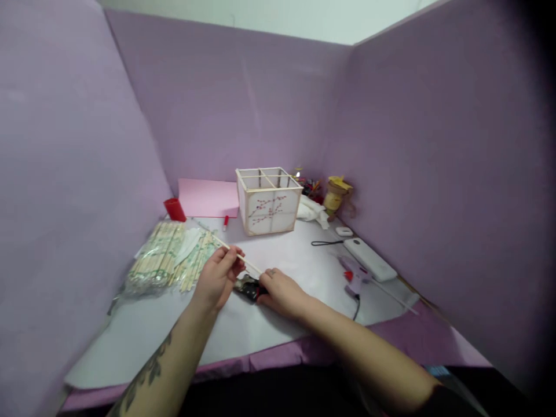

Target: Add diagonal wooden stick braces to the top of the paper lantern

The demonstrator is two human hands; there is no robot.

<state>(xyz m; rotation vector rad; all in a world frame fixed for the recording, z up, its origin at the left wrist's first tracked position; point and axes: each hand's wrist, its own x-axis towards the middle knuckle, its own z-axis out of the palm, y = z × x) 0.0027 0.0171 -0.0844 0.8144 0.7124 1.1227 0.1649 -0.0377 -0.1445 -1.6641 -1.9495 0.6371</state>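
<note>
My left hand [219,277] pinches a thin wooden stick [234,252] that slants up to the left over the white sheet [143,330]. My right hand [280,291] is closed around a small black tool [247,287], pressing it where the stick's near end meets it. Both hands sit close together at the middle of the sheet. A square box [268,200] of sticks and paper, with red blossom drawings on its side, stands behind them.
A plastic pack of wooden sticks [167,260] lies left. Behind are a red cup [174,209], pink paper [208,197] and a red marker [225,222]. On the right lie a glue gun [355,277], a white block [369,259] and a twine spool [335,197]. Purple walls surround the desk.
</note>
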